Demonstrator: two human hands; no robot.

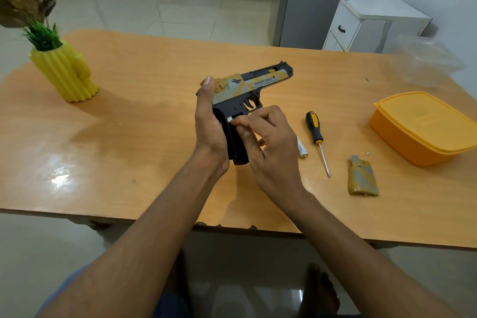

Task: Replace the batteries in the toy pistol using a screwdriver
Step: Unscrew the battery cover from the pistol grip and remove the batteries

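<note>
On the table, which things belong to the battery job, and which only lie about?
For the job: toy pistol, white battery pinched by right hand, spare battery, screwdriver, grip cover, small screw, left hand.

Lying about: yellow vase, orange box, clear container.

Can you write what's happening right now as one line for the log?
left hand: holds pistol | right hand: pinches battery at open grip | screwdriver, cover, spare battery: on table
</note>
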